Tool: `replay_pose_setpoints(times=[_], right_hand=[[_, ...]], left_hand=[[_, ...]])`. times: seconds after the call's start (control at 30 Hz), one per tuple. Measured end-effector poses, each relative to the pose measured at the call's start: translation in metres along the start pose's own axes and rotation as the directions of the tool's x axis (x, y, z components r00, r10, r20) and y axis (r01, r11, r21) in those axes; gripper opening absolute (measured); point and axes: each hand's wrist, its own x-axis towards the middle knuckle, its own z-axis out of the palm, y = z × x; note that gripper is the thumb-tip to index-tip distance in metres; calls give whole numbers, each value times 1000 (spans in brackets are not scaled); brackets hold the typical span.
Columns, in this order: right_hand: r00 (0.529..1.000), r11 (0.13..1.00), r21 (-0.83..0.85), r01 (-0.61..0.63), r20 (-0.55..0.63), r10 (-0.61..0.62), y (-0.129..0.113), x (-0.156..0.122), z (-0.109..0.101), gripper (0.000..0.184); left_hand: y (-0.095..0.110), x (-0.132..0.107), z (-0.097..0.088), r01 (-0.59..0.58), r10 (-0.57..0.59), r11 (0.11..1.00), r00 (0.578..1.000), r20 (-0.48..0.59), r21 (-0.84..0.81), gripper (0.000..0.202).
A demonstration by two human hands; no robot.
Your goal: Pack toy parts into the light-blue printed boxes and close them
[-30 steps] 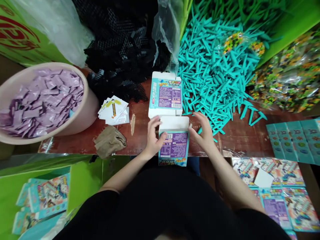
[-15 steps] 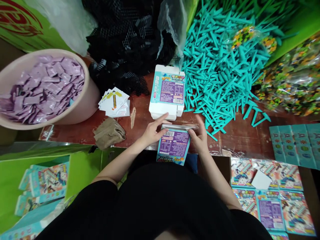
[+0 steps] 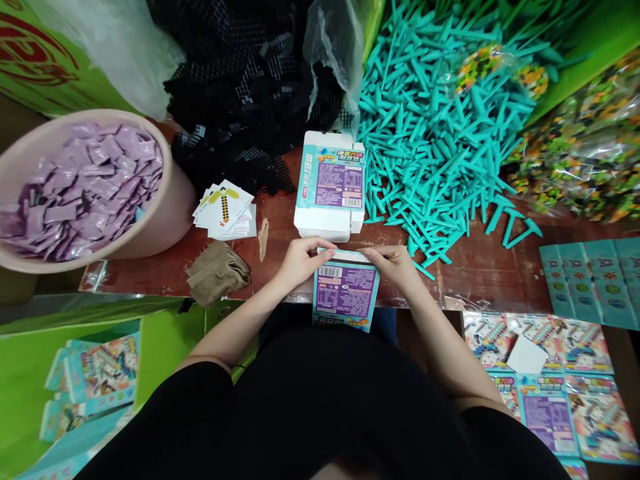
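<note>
A teal and purple printed carton (image 3: 346, 293) stands between my hands at the table's front edge, its end with the white flap facing up. My left hand (image 3: 303, 262) grips the flap's left corner, thumb and fingers closed on it. At the right corner, my right hand (image 3: 393, 262) pinches the same end between thumb and fingers. Just beyond my fingers lies a stack of flattened cartons (image 3: 330, 190), printed side up. Printed instruction cards (image 3: 225, 208) with a pickaxe picture lie left of that stack.
A pink tub (image 3: 173, 200) of purple sachets (image 3: 90, 187) stands at left. Black plastic grids (image 3: 240, 87) and teal stick pieces (image 3: 435, 147) are heaped behind. A brown cloth (image 3: 217, 272) lies near the front edge. Finished-looking cartons (image 3: 545, 413) sit low at right.
Both hands have come in closer over the carton's top, and the right fingers, raised before, now press its edge. The upper flap lies flatter. The view has shifted slightly.
</note>
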Motion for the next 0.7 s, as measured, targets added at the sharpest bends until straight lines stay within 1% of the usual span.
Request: replay_pose_setpoints(times=[0.07,0.13,0.17,0.23,0.3,0.37,0.43,0.47,0.5,0.53,0.57,0.6,0.63,0.67,0.7], right_hand=[[999,999,-38,37,-1,-37,6,-6,2,43],[990,985,-96,140,0,-141,17,-16,3,42],[978,969,-139,205,-3,-207,23,-22,3,41],[944,914,-250,321,12,-328,34,-34,2,39],[922,846,-378,375,59,-383,36,-45,-3,39],[924,772,-514,374,131,-360,23,-54,-10,45],[944,704,-630,328,205,-256,-7,-61,-19,59],[953,679,-670,299,240,-183,-24,-64,-25,65],[955,665,-694,276,275,-110,-42,-67,-32,64],[950,664,-701,260,307,-48,-59,-70,-41,59],[945,674,-697,247,328,-7,-73,-75,-54,50],[944,690,-685,234,329,6,-83,-83,-70,40],[954,702,-677,221,300,-11,-89,-93,-91,34],[973,700,-687,196,224,-53,-91,-107,-116,30],[988,683,-714,152,100,-116,-88,-123,-145,29]], left_hand=[[-2,-2,-1,-8,8,1000,1000,19,-17,25],[-5,-9,-3,-63,64,998,994,85,-14,24],[-6,-14,-5,-107,106,994,985,133,-5,23],[-10,-23,-9,-202,192,979,955,227,20,23],[-8,-29,-8,-272,247,961,927,284,52,24],[3,-29,0,-327,286,941,907,308,90,22],[26,-26,16,-410,352,904,874,334,121,22],[40,-24,26,-465,399,877,847,350,125,24],[55,-22,36,-521,450,845,814,366,120,29],[70,-20,43,-569,497,815,784,372,110,36],[84,-18,49,-602,533,792,765,362,105,43],[94,-16,51,-619,556,776,761,335,117,49],[100,-12,49,-620,563,770,772,296,152,51],[102,-8,44,-603,553,770,793,254,208,50],[99,-1,36,-572,530,772,820,216,277,45]])
